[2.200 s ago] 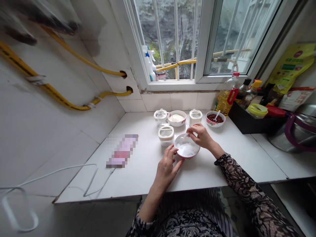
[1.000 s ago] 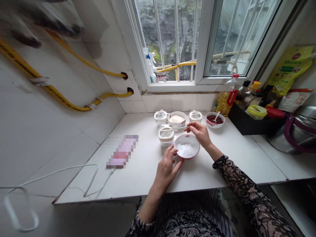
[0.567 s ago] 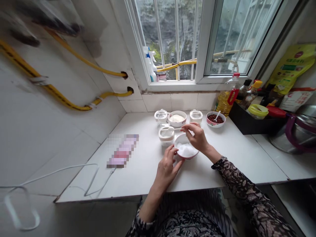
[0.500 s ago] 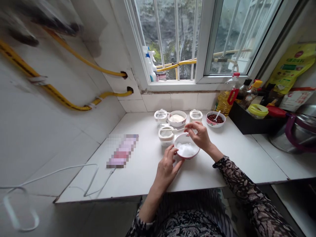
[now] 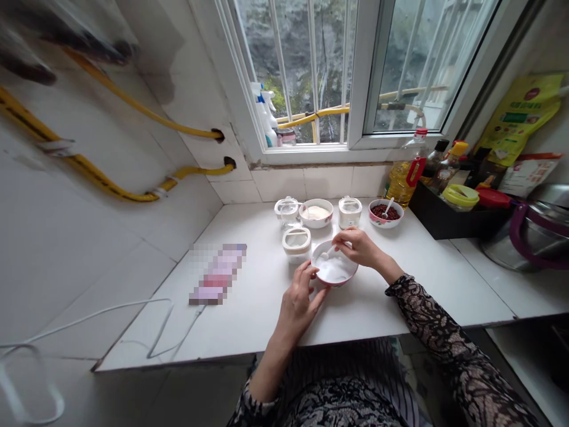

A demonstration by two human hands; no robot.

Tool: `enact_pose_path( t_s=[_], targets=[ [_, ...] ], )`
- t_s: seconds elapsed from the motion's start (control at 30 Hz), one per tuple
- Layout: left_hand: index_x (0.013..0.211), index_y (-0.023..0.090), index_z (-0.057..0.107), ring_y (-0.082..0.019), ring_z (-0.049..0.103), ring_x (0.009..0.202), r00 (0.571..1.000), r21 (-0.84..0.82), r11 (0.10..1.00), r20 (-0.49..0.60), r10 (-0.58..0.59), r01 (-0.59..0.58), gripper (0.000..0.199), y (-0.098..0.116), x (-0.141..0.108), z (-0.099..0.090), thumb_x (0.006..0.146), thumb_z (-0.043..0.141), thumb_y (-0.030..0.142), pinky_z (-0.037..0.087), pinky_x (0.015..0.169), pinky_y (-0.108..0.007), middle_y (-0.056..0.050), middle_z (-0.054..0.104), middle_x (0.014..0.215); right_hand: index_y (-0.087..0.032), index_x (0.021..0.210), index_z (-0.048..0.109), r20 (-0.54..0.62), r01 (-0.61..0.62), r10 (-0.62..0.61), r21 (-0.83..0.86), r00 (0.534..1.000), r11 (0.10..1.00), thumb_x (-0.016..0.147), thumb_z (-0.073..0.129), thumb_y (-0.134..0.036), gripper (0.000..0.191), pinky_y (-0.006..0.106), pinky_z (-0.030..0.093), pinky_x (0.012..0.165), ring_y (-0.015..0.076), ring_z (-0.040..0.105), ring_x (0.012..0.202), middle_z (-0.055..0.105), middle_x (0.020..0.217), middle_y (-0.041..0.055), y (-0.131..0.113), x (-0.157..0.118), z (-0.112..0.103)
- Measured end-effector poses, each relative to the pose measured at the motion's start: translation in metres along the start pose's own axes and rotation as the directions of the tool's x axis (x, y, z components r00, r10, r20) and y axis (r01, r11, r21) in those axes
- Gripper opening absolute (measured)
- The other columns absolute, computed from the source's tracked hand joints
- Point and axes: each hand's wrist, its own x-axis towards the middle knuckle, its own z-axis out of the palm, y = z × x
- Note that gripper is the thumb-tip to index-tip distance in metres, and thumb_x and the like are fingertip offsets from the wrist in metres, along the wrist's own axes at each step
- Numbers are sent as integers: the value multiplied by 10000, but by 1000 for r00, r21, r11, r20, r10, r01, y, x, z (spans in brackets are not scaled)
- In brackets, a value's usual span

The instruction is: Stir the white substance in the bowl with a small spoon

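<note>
A bowl (image 5: 336, 281) with white powder (image 5: 334, 268) stands on the white counter (image 5: 249, 308). My left hand (image 5: 299, 299) grips the bowl's left rim, fingers on the edge and thumb against its near side. Above the right part of the bowl, my right hand (image 5: 357, 245) pinches a small white spoon (image 5: 326, 255), whose tip is inside the bowl over the powder. Touching or very near the bowl on the left is a lidded jar (image 5: 297, 244). Behind stand another bowl of pale powder (image 5: 316, 213) and a clear jar (image 5: 349, 212).
At the back left is another clear jar (image 5: 287, 210). A bowl of dark red bits (image 5: 386, 214) holds a white spoon. Farther right are an oil bottle (image 5: 402, 181), a black condiment box (image 5: 431, 216) and a metal pot (image 5: 502, 246). A blurred phone-like object (image 5: 220, 273) with a cable lies left.
My right hand has brought the spoon from over the lidded jar into the bowl. My left hand stays on the bowl. The whole view has shifted slightly.
</note>
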Motion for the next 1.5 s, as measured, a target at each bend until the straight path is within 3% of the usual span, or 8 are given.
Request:
enact_pose_path(
  t_s=[0.2, 0.33, 0.63, 0.97, 1.2, 1.33, 1.43, 1.5],
  targets=[
    [1192, 228, 520, -222, 694, 1016, 1000, 3, 1000, 2, 2, -2, 343, 0, 0, 0, 871, 638, 195, 652, 684, -305, -132, 548, 1338, -203, 739, 694, -53, -153, 160, 112, 986, 982, 782, 552, -88, 189, 344, 490, 842, 151, 646, 620, 738, 632, -5, -4, 3, -3],
    [1191, 229, 521, -214, 696, 1005, 1000, 17, 1000, 3, 5, -5, 343, 0, 1, 0, 870, 639, 199, 651, 692, -298, -128, 553, 1336, -193, 711, 688, -47, -238, 254, 223, 966, 945, 739, 526, -115, 182, 279, 508, 681, 140, 633, 575, 715, 598, -4, -7, 3, -1],
    [1196, 236, 515, -215, 699, 989, 1000, 14, 1000, -5, 8, -8, 346, 0, 1, 0, 873, 636, 205, 651, 671, -304, -123, 555, 1333, -170, 650, 668, -12, -431, 507, 508, 862, 746, 646, 528, -160, 141, 241, 498, 557, 129, 598, 492, 664, 515, -5, -8, 4, 3],
    [1199, 235, 523, -204, 698, 958, 1000, -6, 1000, 6, -11, 11, 343, 0, 0, 0, 876, 639, 222, 655, 685, -320, -128, 553, 1343, -169, 618, 674, 53, -469, 563, 622, 824, 627, 605, 559, -187, 117, 241, 485, 538, 121, 567, 471, 659, 493, -1, -10, 7, 3],
    [1187, 229, 524, -201, 706, 941, 1000, 8, 1000, 6, -1, 1, 336, 1, 1, -1, 872, 641, 212, 650, 670, -306, -131, 559, 1335, -170, 662, 671, 18, -424, 618, 743, 786, 518, 614, 637, -253, 102, 276, 527, 589, 147, 629, 528, 693, 542, 21, -10, 11, 0],
    [1190, 234, 521, -202, 705, 950, 1000, 7, 1000, -6, 0, 0, 333, -1, 0, 0, 875, 626, 214, 652, 664, -306, -125, 555, 1336, -183, 804, 668, -73, -340, 560, 727, 825, 597, 733, 658, -329, 163, 299, 555, 654, 158, 676, 625, 743, 674, 34, -19, 12, 11],
    [1201, 233, 514, -208, 695, 978, 1000, -8, 1000, -10, -6, 6, 338, -2, 0, 2, 880, 620, 225, 655, 674, -312, -125, 544, 1341, -198, 914, 659, -193, -249, 440, 600, 877, 760, 861, 599, -357, 178, 322, 563, 718, 184, 721, 768, 769, 849, 63, -27, 12, 22],
    [1203, 233, 512, -204, 692, 968, 1000, -9, 1000, -15, -7, 7, 334, -3, -1, 3, 886, 616, 233, 655, 676, -316, -126, 538, 1346, -207, 945, 664, -259, -170, 296, 417, 919, 893, 913, 560, -292, 138, 369, 545, 840, 196, 725, 830, 773, 904, 70, -30, 12, 28]
  ],
)
